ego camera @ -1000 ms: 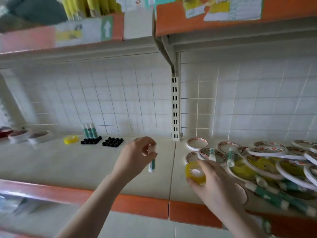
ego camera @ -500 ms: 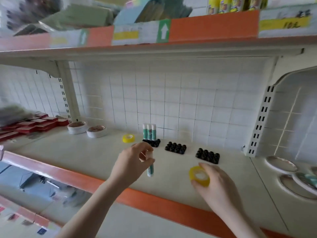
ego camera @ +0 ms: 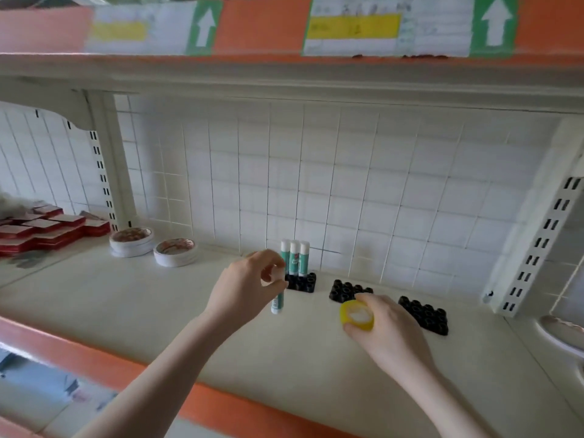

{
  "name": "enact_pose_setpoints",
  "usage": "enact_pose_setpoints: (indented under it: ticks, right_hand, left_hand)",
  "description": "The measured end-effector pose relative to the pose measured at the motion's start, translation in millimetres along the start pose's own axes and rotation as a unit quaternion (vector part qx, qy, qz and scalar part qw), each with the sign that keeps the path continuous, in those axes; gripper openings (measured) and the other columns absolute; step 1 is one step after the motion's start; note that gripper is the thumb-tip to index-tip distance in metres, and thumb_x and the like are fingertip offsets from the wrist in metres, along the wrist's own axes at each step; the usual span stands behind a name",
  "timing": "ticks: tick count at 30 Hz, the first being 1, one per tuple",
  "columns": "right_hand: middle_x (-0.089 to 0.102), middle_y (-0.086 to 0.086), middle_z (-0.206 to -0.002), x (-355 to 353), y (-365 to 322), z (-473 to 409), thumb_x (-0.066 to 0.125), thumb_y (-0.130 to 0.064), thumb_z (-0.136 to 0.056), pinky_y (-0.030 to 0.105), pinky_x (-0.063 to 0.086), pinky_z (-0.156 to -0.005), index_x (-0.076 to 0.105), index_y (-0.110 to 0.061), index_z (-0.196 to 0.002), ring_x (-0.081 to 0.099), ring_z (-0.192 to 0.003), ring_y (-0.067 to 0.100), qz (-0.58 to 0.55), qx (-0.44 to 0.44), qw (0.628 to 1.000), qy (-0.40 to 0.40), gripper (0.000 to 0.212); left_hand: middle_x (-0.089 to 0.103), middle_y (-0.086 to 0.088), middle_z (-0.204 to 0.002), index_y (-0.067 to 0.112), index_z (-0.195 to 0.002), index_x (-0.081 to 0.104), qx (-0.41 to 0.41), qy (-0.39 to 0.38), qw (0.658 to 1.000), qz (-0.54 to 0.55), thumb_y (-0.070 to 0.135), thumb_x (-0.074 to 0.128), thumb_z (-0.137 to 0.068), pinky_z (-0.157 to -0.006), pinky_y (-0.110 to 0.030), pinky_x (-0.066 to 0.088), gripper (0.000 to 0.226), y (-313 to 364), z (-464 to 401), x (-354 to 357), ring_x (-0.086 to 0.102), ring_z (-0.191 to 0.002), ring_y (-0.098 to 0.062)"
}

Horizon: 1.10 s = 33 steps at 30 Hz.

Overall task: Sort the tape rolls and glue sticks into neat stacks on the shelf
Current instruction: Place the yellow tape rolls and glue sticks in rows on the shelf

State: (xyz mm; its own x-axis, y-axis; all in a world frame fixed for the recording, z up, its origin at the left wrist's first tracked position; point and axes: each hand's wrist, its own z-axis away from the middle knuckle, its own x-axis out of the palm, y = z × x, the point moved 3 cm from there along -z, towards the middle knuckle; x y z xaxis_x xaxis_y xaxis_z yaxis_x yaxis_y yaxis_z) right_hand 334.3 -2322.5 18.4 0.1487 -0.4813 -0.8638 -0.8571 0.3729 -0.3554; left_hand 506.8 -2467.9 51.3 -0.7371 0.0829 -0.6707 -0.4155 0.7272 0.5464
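- Glue sticks, three of them, stand upright in a black holder at the back of the shelf.
- Two more black holders sit to the right with nothing in them, so I think lots of sorting is left.
- Two white tape rolls lie side by side on the left, not stacked.
- The left hand pinches a glue stick by its top; it hangs just in front of the first holder.
- The right hand curls around a small yellow tape roll, just above the shelf.
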Motion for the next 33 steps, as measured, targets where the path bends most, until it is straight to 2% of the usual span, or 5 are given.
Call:
enact_pose_setpoints:
  ticks: [6, 11, 14, 23, 33]
  right_hand:
    - [0.055, -0.009, -0.124, 4, 6, -36, 0.058, -0.042, -0.085, 0.021, 0.041, -0.086, 0.048, -0.029, -0.132, 0.052, -0.112, 0.011, -0.003, -0.004, 1.0, -0.009, 0.05]
    - [0.054, -0.012, -0.127, 10, 7, -47, 0.057, -0.044, -0.086, 0.019, 0.04, -0.087, 0.048, -0.031, -0.132, 0.051, -0.114, 0.008, -0.003, 0.001, 1.0, -0.018, 0.049]
    - [0.05, -0.013, -0.133, 11, 5, -49, 0.056, -0.045, -0.086, 0.018, 0.038, -0.09, 0.045, -0.031, -0.135, 0.048, -0.119, 0.007, 0.0, -0.003, 1.0, -0.015, 0.052]
    - [0.048, -0.015, -0.132, 19, 6, -51, 0.054, -0.05, -0.087, 0.016, 0.036, -0.093, 0.04, -0.033, -0.137, 0.045, -0.119, 0.004, 0.006, -0.001, 1.0, -0.003, 0.055]
    - [0.049, -0.017, -0.129, 27, 10, -48, 0.057, -0.048, -0.086, 0.015, 0.035, -0.093, 0.04, -0.034, -0.138, 0.045, -0.117, 0.004, 0.001, 0.02, 1.0, 0.002, 0.056]
  left_hand:
    - [0.062, 0.01, -0.085, 0.027, -0.093, 0.062, 0.053, -0.008, 0.998, -0.015, 0.025, 0.069, -0.077, -0.072, -0.034, 0.051, 0.018, 11, -59, 10, 0.058, -0.08, -0.01]
    - [0.062, 0.01, -0.089, 0.023, -0.096, 0.062, 0.051, -0.017, 0.998, -0.019, 0.025, 0.069, -0.078, -0.072, -0.024, 0.044, 0.019, 12, -101, 25, 0.056, -0.084, -0.009]
    - [0.061, 0.011, -0.087, 0.023, -0.096, 0.062, 0.041, -0.043, 0.998, -0.014, 0.025, 0.07, -0.078, -0.073, -0.024, 0.045, 0.019, 6, -116, 41, 0.056, -0.084, -0.008]
    - [0.062, 0.011, -0.088, 0.022, -0.095, 0.062, 0.044, -0.085, 0.995, 0.011, 0.027, 0.068, -0.079, -0.075, -0.031, 0.051, 0.018, -11, -134, 75, 0.058, -0.089, -0.009]
    - [0.065, 0.006, -0.096, 0.021, -0.1, 0.063, 0.064, -0.107, 0.992, 0.015, 0.024, 0.068, -0.079, -0.073, -0.024, 0.043, 0.022, -15, -130, 89, 0.057, -0.09, -0.012]
